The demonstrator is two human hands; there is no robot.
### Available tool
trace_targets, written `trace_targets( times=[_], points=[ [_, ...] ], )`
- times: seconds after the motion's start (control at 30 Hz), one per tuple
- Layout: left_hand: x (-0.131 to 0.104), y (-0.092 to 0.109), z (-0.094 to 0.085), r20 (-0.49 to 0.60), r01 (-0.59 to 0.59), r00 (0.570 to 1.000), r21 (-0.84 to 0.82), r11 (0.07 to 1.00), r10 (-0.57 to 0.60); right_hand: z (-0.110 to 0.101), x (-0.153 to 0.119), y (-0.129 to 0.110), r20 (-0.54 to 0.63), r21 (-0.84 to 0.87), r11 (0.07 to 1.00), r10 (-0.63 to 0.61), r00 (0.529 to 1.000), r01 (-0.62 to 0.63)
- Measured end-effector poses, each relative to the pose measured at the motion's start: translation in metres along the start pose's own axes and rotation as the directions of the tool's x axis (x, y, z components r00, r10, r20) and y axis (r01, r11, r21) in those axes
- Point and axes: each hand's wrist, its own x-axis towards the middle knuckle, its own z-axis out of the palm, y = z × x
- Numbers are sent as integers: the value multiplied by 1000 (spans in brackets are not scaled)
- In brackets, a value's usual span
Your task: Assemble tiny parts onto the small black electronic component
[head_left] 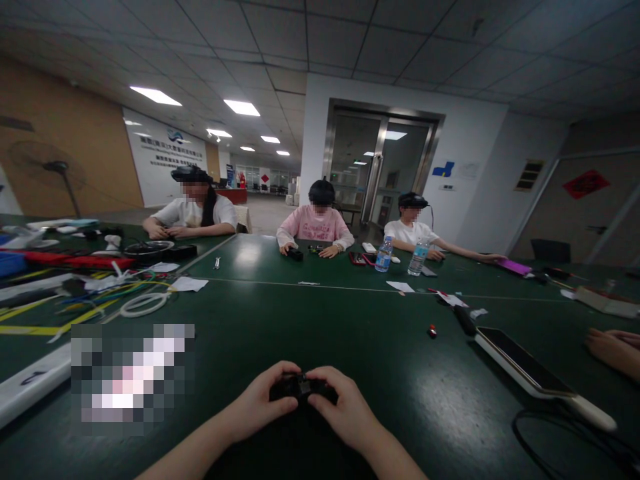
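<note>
Both my hands hold a small black object (301, 385) just above the green table, near its front edge. My left hand (265, 399) is closed around its left end, and my right hand (345, 403) grips the right end. The thumbs lie along the near side and the index fingers along the far side. What kind of object it is cannot be made out, as the fingers cover much of it and it is dark.
On the green table (240, 320) lie a white coiled cable (144, 305), a phone-like screen on a white handled board (530, 363), a black cable (520, 440) and a small red piece (432, 331). Two water bottles (384, 255) stand farther back. Several people sit around.
</note>
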Motion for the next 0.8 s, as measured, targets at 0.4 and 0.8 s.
trace_targets(
  times=[0.4,0.8],
  points=[
    [2,4,0,20,8,1000,17,1000,-8,4,2,2,-47,56,998,29,998,-27],
    [0,2,4,20,2,1000,-18,1000,-2,3,1,1,-22,15,998,64,998,-63]
  ],
)
